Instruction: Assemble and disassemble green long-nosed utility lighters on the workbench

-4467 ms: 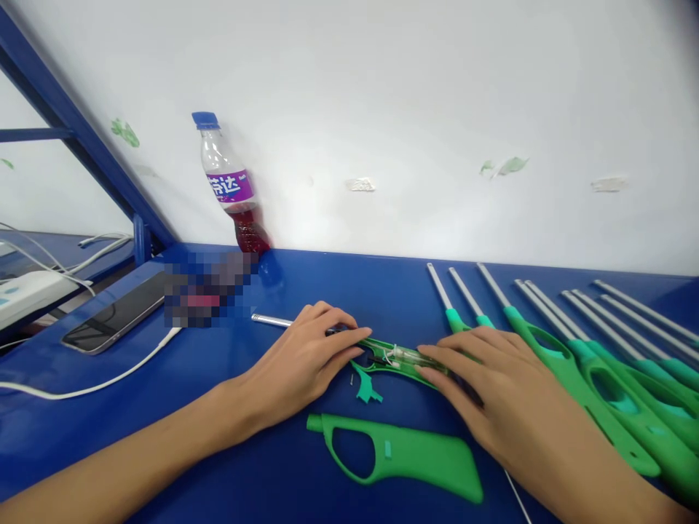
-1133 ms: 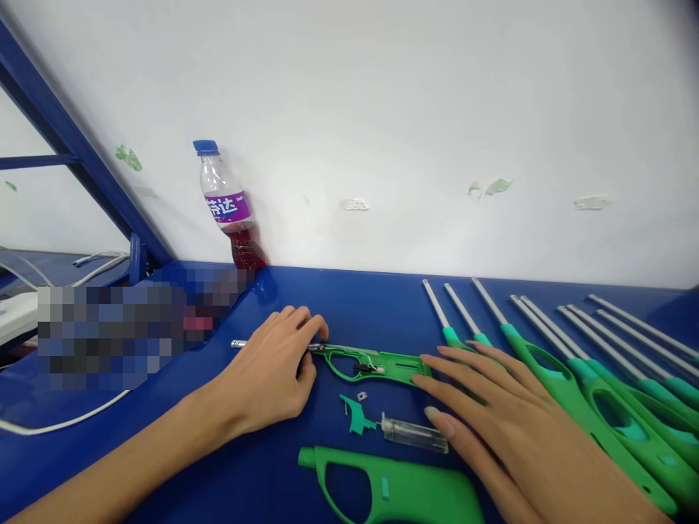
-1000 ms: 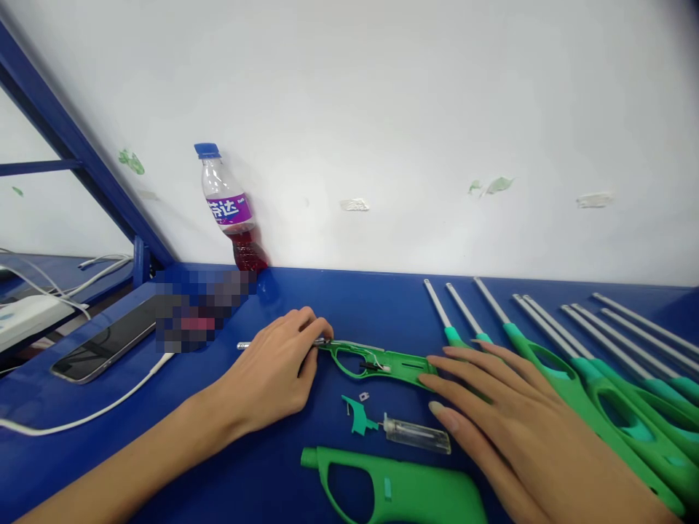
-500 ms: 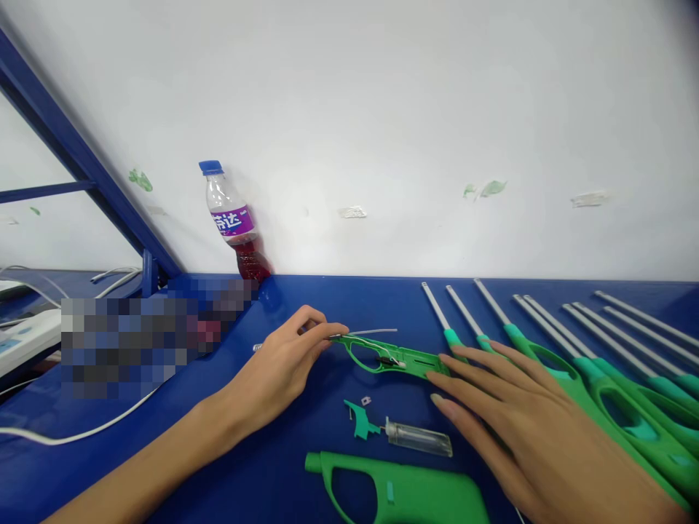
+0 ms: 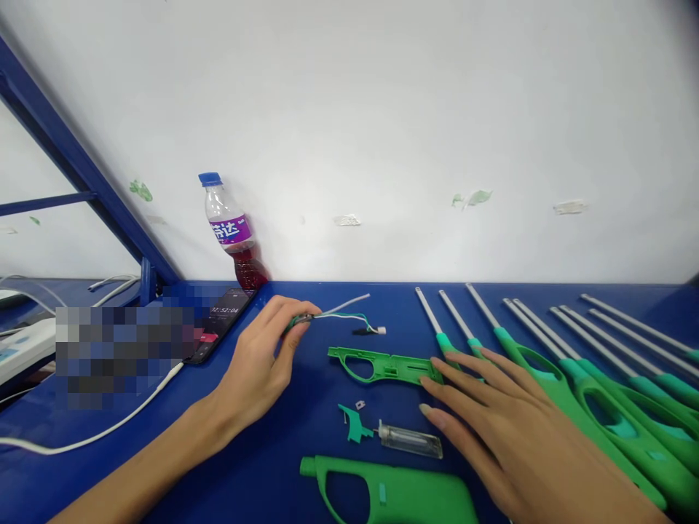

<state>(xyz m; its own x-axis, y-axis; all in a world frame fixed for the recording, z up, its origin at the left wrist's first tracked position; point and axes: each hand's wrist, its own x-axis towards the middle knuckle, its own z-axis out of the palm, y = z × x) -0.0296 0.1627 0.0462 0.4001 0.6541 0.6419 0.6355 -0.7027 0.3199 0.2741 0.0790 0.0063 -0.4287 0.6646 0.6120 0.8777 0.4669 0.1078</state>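
Note:
My left hand (image 5: 262,349) pinches the metal end of a lighter igniter assembly (image 5: 344,315). A clear tube and thin wires run from it to a black piece with a white tip, held above the table. Below it lies a green lighter half-shell (image 5: 401,367), its inside facing up. My right hand (image 5: 507,407), fingers spread, rests its fingertips on that shell's right end. Nearer me are a turquoise trigger (image 5: 354,426), a tiny pale part (image 5: 360,405) and a clear fuel tank (image 5: 412,441). In front lies another green shell (image 5: 420,491), outer side up.
Several long-nosed green lighters (image 5: 595,382) lie in a row at the right, partly behind my right hand. A drink bottle (image 5: 232,231) leans on the white wall. At the left are a phone (image 5: 226,320), a white cable (image 5: 147,393) and a power strip (image 5: 30,353).
My left hand has lifted the igniter assembly out of the half-shell and moved it left and up. The shell stays on the table under my right fingertips. The view has shifted slightly.

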